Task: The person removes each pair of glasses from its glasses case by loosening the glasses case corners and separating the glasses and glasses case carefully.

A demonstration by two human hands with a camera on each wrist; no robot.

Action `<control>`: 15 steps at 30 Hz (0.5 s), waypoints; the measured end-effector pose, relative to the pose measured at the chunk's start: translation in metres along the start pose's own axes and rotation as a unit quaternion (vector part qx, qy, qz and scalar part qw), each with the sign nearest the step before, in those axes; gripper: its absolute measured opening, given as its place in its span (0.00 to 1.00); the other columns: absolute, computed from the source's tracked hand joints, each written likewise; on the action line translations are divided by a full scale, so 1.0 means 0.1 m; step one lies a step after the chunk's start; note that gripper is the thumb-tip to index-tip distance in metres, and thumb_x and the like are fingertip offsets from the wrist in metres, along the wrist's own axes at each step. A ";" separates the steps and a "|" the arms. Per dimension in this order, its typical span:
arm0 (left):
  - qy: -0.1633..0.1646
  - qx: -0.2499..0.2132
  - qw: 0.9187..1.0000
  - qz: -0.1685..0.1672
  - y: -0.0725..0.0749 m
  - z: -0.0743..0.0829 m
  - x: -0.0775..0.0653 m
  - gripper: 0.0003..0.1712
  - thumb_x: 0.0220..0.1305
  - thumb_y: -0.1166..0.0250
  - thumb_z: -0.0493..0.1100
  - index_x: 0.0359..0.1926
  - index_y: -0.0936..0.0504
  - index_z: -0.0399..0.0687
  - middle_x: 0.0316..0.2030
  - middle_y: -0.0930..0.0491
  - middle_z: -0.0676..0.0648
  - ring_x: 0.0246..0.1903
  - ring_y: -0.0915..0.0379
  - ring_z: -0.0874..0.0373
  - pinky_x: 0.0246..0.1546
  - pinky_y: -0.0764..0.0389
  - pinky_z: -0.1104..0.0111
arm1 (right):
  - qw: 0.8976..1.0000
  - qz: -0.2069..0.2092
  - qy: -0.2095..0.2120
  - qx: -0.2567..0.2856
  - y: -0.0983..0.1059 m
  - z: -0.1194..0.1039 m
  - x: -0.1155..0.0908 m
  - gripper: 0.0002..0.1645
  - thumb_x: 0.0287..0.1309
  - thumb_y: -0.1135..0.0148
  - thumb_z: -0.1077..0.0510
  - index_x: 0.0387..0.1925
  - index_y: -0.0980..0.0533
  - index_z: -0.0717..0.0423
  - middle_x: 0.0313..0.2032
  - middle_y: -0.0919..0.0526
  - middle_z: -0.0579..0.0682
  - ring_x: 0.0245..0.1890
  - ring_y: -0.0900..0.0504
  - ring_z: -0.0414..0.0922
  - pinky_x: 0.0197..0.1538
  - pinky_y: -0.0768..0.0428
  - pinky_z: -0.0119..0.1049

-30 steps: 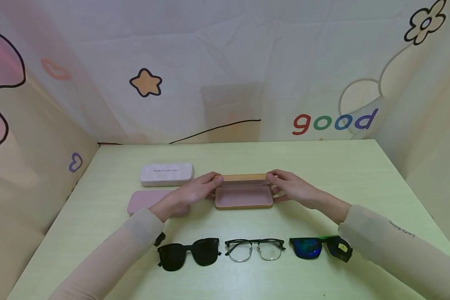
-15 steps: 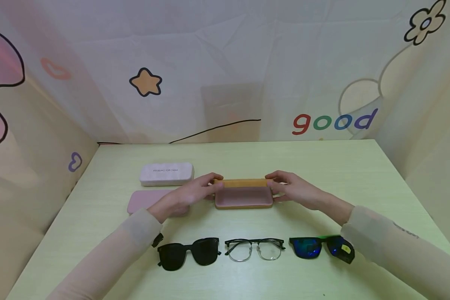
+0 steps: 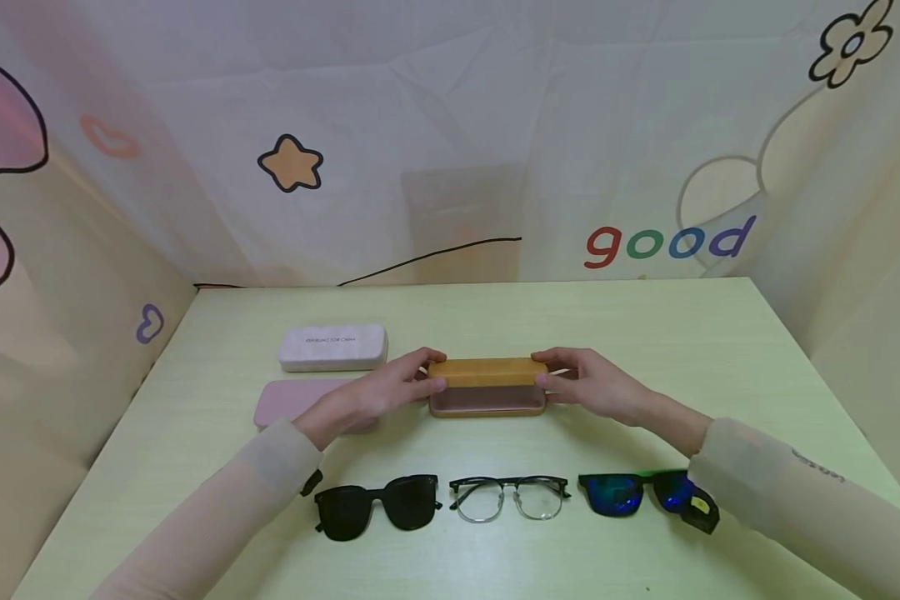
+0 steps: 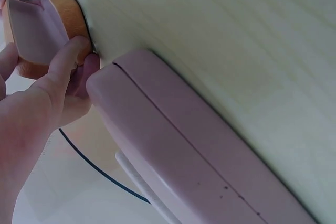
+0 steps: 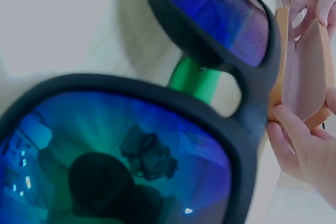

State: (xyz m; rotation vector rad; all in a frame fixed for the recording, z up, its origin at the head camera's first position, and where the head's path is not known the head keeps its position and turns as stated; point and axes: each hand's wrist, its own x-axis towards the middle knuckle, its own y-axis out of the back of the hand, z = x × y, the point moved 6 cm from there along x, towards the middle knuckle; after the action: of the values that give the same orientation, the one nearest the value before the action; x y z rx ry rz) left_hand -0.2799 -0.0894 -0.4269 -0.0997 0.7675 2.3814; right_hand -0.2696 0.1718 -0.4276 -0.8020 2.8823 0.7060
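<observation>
An orange-yellow glasses case (image 3: 487, 372) with a pink lining sits mid-table in the head view, its lid tilted forward and half lowered over the base. My left hand (image 3: 390, 390) grips its left end, thumb at the lid's front edge and fingers behind. At the other end my right hand (image 3: 596, 387) holds the lid in the same way. Seen from the left wrist, a gap shows between the orange case's lid and base (image 4: 39, 35). The right wrist view shows the pink inside of the case (image 5: 307, 77) with nothing in it.
A pink case (image 3: 288, 400) lies partly under my left forearm, with a white case (image 3: 333, 348) behind it. Along the front stand black sunglasses (image 3: 345, 512), clear-lens glasses (image 3: 510, 482) and blue-lens sunglasses (image 3: 613, 496), the last partly beneath my right sleeve. A printed cloth (image 3: 457, 125) hangs behind the table.
The orange case's lid has swung down toward the front, and more of its outer face shows. Both hands have moved slightly down with it; the case base has stayed put.
</observation>
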 end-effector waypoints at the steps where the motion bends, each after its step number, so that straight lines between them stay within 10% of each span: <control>1: -0.001 0.005 1.000 0.001 0.00 0.00 0.00 0.31 0.69 0.42 0.52 0.68 0.38 0.47 0.56 0.30 0.49 0.54 0.33 0.54 0.54 0.30 0.60 | 1.000 0.004 0.004 -0.011 0.00 0.00 -0.01 0.33 0.65 0.40 0.50 0.66 0.35 0.61 0.59 0.29 0.59 0.55 0.27 0.55 0.51 0.23 0.41; 15: -0.087 0.116 0.989 0.018 -0.08 0.06 0.03 0.34 0.58 0.30 0.36 0.61 0.37 0.34 0.55 0.31 0.41 0.51 0.30 0.55 0.51 0.27 0.66 | 0.986 0.063 0.032 -0.150 -0.07 -0.07 -0.01 0.29 0.52 0.28 0.61 0.56 0.27 0.59 0.54 0.23 0.56 0.50 0.21 0.52 0.51 0.23 0.45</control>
State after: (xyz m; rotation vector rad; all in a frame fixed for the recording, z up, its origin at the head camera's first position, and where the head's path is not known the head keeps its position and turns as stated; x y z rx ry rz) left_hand -0.2770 -0.0786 -0.4267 0.2161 0.9612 2.2788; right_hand -0.2645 0.1640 -0.4238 -0.6841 2.9437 1.1713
